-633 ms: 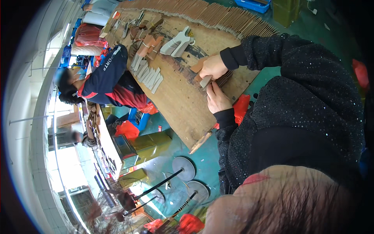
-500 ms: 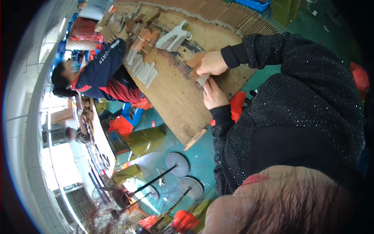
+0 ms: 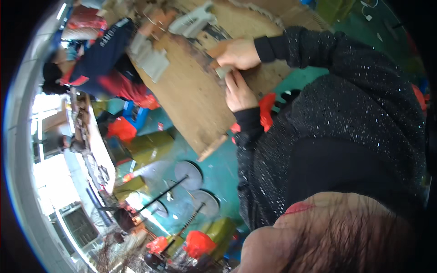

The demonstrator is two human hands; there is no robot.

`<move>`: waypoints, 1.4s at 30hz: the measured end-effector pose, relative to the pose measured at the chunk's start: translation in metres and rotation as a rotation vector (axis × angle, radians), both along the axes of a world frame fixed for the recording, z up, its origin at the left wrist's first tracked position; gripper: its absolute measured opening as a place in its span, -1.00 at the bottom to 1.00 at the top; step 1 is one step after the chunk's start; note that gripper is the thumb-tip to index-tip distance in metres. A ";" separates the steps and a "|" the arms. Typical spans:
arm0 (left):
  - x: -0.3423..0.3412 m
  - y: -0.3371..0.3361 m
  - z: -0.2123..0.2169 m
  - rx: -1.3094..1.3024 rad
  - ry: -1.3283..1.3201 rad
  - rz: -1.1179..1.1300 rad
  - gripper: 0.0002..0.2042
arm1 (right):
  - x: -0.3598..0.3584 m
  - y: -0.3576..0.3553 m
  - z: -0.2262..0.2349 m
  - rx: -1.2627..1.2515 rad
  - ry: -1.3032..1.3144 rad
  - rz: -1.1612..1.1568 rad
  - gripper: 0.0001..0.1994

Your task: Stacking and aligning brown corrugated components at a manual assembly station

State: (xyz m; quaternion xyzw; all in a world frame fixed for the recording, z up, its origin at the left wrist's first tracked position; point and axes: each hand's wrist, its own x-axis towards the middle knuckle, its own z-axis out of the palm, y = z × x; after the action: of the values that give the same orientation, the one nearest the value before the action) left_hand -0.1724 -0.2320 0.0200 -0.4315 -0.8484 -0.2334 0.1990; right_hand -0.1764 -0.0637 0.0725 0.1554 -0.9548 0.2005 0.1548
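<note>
View shifted; hands (image 3: 240, 53) hold piece (image 3: 222, 71); sleeve (image 3: 101, 53) lettered.

piece (image 3: 223, 71): grey-beige | sleeve (image 3: 309, 48): black, white-speckled | tabletop (image 3: 186, 100): tan | floor (image 3: 224, 170): teal

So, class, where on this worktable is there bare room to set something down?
Bare wood on the worktable lies between the grey strips and left hand, and between the right hand and the row of brown sheets. It is crowded beyond the strips, among orange bundles and whitish cut-outs, and where both hands touch a grey piece.
</note>
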 end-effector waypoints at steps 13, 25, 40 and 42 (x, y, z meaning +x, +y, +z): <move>0.012 -0.005 0.005 -0.124 -0.193 -0.019 -0.61 | 0.015 0.002 -0.001 -0.118 -0.076 0.038 -0.80; 0.001 -0.001 0.031 -0.322 -0.213 -0.035 -0.61 | 0.030 0.056 0.028 -0.753 0.009 -0.513 -0.72; -0.009 -0.011 0.016 -0.313 -0.021 0.036 -0.56 | -0.050 0.078 -0.054 -0.339 0.268 -0.705 -0.72; -0.007 -0.009 0.019 -0.298 -0.015 0.003 -0.57 | -0.059 0.086 -0.068 -0.249 0.187 -0.710 -0.73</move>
State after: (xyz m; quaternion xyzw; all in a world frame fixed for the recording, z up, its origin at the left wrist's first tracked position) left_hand -0.1794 -0.2411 0.0390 -0.4534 -0.8756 -0.1079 0.1269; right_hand -0.2351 0.0220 0.0046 -0.1870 -0.8993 0.2340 0.3187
